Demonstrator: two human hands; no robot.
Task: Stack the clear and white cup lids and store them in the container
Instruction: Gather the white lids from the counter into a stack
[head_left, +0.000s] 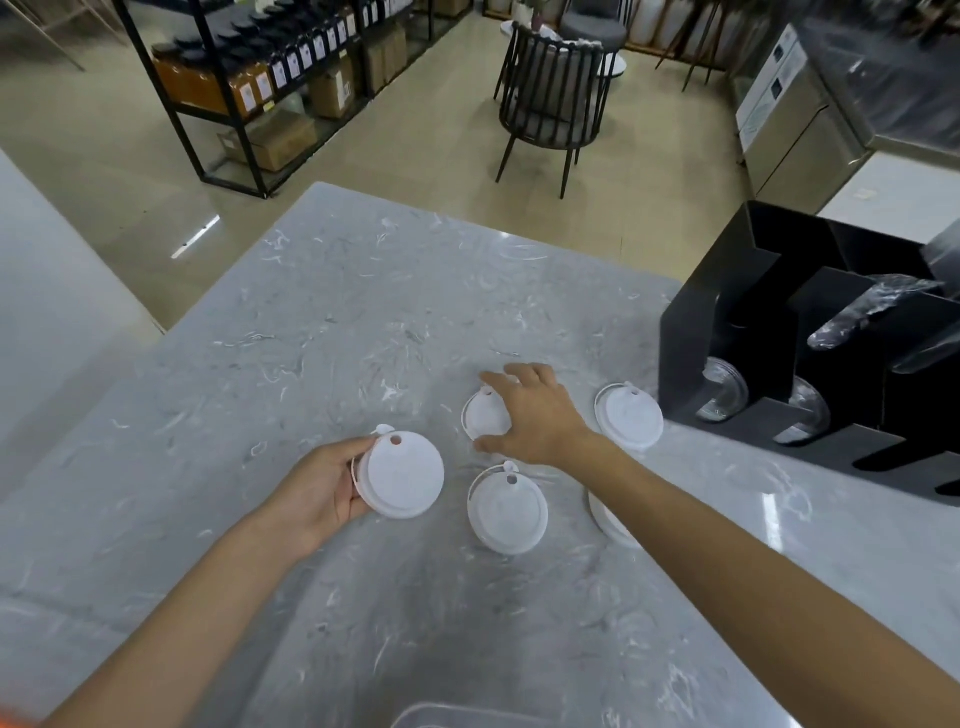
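Head view gives us five white lids on the grey marble table (322, 322): one stack-like lid (402, 475) gripped at its edge by our left hand (322, 488), one lid (485, 418) under our spread right hand (535, 415) with fingers curled round it, one loose lid (508, 512) between our arms, one far lid (629, 417) nearest the black container (727, 312), and one partly hidden lid (613, 522) under our right forearm. Clear lids sit in the container's two front slots, uncountable. The table's far-left half lies open; the container stands at its right edge.
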